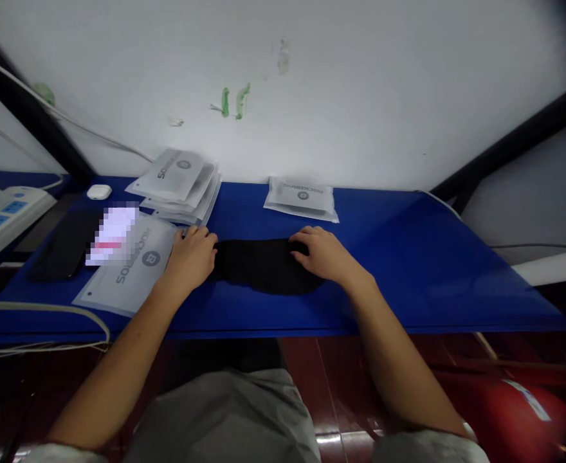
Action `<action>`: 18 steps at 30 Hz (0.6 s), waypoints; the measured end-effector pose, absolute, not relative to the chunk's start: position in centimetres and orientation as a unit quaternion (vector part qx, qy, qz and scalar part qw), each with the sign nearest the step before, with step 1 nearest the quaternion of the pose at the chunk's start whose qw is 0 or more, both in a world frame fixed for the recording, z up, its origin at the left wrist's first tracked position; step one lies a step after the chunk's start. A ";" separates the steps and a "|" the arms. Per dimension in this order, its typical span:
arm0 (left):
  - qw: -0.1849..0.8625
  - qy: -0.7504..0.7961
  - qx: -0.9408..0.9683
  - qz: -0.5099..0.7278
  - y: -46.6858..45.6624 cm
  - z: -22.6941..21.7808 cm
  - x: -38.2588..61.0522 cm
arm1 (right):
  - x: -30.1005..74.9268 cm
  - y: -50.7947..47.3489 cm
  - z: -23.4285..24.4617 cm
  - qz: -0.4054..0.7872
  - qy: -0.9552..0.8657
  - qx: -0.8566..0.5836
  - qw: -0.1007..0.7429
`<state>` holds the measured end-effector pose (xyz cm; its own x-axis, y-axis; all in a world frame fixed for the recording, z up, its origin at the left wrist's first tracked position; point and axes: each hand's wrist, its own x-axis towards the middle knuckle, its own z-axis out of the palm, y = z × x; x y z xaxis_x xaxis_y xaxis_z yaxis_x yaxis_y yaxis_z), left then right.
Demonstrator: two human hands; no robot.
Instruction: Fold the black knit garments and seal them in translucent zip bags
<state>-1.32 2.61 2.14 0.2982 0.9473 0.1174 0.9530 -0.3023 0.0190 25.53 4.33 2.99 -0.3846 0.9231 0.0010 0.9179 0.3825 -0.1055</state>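
A flat piece of black cloth (266, 267) lies stretched sideways on the blue table. At its left end my left hand (193, 257) is closed on the fabric, fingers bent over the far edge. My right hand (324, 254) grips the other end, with thumb and fingers curled on the cloth's upper right corner. Just left of my left hand lies a frosted white pouch (133, 273) with a printed logo, partly under that wrist. What kind of garment or accessory the black cloth is, I cannot tell.
Behind my left hand stands a stack of frosted pouches (172, 177). One filled pouch (302, 198) lies near the wall. To the left are a black phone (65, 247), a white earbud case (99, 191) and a power strip (10, 215). Cables (46, 307) cross the left edge.
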 end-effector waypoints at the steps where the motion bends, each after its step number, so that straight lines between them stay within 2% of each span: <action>1: 0.029 -0.587 -0.807 -0.058 2.6 2.2 -1.3 | 25.7 4.3 3.0 0.043 -0.831 -0.554 0.032; 9: 0.014 -0.613 -0.787 -0.065 3.2 2.6 -0.8 | 26.8 5.0 3.0 0.036 -0.808 -0.588 0.010; 15: 0.030 -0.566 -0.820 -0.081 0.9 3.3 -1.2 | 25.8 2.2 4.1 0.048 -0.841 -0.524 0.129; 18: 0.002 -0.541 -0.838 -0.063 -0.5 3.5 -1.6 | 24.8 0.1 4.6 0.087 -0.865 -0.479 0.118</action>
<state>-1.64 -0.51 3.52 0.4059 0.9076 0.1076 0.9080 -0.4138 0.0657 24.83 0.06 4.58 -0.5124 0.8501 0.1214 0.8091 0.5253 -0.2635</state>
